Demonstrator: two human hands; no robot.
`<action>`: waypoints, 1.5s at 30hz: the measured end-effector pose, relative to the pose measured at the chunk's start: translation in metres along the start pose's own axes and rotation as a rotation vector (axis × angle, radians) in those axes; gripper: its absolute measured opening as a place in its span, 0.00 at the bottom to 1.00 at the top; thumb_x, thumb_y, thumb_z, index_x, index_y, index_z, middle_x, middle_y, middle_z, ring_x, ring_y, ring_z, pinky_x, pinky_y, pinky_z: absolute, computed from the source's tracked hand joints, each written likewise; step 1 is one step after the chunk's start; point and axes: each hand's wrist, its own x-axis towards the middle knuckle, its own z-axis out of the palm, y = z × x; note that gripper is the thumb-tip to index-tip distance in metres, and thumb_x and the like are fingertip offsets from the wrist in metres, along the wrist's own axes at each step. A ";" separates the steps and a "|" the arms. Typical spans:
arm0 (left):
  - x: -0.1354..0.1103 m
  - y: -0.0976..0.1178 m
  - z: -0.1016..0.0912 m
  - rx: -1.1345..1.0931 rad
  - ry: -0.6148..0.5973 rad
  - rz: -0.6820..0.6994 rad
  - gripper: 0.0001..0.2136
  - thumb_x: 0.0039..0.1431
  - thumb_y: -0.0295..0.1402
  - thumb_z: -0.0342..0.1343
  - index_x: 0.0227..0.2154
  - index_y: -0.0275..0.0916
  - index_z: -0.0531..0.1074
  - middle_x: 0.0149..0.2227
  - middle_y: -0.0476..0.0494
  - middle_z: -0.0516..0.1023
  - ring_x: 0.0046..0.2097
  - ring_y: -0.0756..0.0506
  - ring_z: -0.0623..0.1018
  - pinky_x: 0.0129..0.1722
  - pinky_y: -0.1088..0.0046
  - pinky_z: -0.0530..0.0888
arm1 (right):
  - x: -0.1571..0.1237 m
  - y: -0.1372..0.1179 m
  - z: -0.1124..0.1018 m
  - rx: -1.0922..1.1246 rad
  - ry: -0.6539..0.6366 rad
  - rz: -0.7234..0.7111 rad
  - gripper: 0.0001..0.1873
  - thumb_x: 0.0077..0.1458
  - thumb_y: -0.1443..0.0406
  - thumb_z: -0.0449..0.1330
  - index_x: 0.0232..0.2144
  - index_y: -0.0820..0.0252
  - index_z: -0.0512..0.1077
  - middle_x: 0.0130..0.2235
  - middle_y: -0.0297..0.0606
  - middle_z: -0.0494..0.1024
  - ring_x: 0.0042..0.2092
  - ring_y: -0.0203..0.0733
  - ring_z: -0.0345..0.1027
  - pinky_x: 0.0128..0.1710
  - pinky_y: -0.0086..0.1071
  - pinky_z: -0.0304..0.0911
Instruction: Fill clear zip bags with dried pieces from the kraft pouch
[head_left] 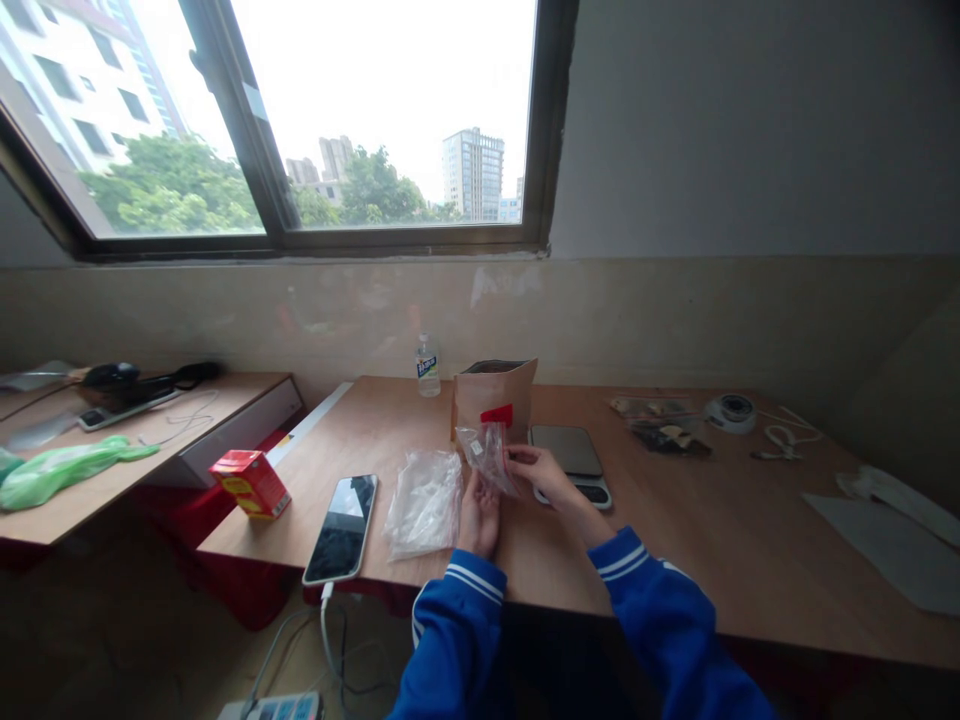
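A small clear plastic bag (486, 447) is up in front of the brown paper pouch (491, 392), held between my two hands. My left hand (480, 517) grips its lower left part from below, palm turned up, its fingers partly hidden by the film. At the bag's right edge, the thumb and fingers of my right hand (541, 472) are pinched together on the plastic. The paper pouch stands upright with its top open and a red label on its front. Flat on the table left of my left hand lies a pile of clear plastic bags (424, 508).
Right of the pouch is a digital kitchen scale (570, 452). A smartphone (341, 530) and a red box (250, 483) lie to the left; a bottle (427, 367) stands at the back. Farther right are filled bags (660, 424), a white dome camera (730, 412) and a cable (784, 440).
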 end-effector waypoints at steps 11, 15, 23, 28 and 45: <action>0.001 0.000 0.001 -0.009 0.012 -0.004 0.11 0.63 0.29 0.46 0.41 0.33 0.73 0.45 0.37 0.78 0.49 0.48 0.76 0.53 0.73 0.70 | -0.006 -0.014 -0.008 -0.003 0.106 -0.158 0.18 0.35 0.58 0.71 0.31 0.61 0.78 0.35 0.42 0.81 0.38 0.46 0.74 0.42 0.39 0.68; 0.002 0.000 0.002 -0.013 0.067 -0.004 0.11 0.63 0.27 0.45 0.38 0.33 0.73 0.42 0.37 0.78 0.47 0.48 0.77 0.51 0.73 0.72 | 0.006 -0.028 -0.017 0.140 0.188 -0.151 0.22 0.35 0.56 0.71 0.34 0.60 0.77 0.36 0.41 0.81 0.38 0.45 0.75 0.40 0.37 0.69; 0.001 0.001 0.002 -0.015 0.109 -0.021 0.10 0.62 0.28 0.47 0.35 0.34 0.74 0.37 0.39 0.79 0.39 0.49 0.79 0.44 0.74 0.75 | 0.083 -0.111 -0.017 -0.010 0.432 -0.575 0.21 0.41 0.55 0.68 0.37 0.62 0.76 0.36 0.41 0.80 0.38 0.42 0.74 0.41 0.36 0.69; -0.001 0.002 0.003 0.000 0.101 -0.017 0.09 0.61 0.29 0.49 0.37 0.34 0.74 0.39 0.38 0.78 0.40 0.49 0.78 0.45 0.74 0.73 | 0.104 -0.109 -0.002 -0.415 0.308 -0.727 0.11 0.50 0.60 0.62 0.35 0.58 0.76 0.38 0.39 0.80 0.39 0.43 0.73 0.42 0.36 0.68; 0.006 -0.001 -0.006 -0.011 0.048 -0.039 0.10 0.61 0.28 0.49 0.40 0.34 0.74 0.43 0.37 0.78 0.44 0.47 0.78 0.47 0.72 0.73 | 0.078 -0.108 -0.019 -0.722 0.195 -0.791 0.10 0.54 0.66 0.54 0.33 0.56 0.75 0.45 0.41 0.75 0.49 0.46 0.66 0.54 0.45 0.57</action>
